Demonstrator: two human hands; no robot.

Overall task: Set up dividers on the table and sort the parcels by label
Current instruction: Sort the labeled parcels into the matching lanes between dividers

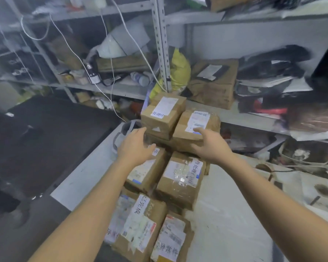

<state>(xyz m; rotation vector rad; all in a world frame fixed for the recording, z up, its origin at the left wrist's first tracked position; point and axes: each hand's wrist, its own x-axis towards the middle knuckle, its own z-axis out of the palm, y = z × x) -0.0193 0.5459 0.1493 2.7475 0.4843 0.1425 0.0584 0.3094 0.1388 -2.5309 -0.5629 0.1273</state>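
I am at the sorting step with no dividers visible, my left hand (135,146) and right hand (209,146) spread open and empty beside the far parcels (180,120) on the table (225,214), so next I must close on one

parcels (180,178): matt brown cardboard, glossy clear tape in places
labels (166,105): white paper, some wrinkled
table (225,214): pale, smooth, scuffed
shelving (162,44): grey painted metal, perforated uprights
bottle (139,78): clear plastic
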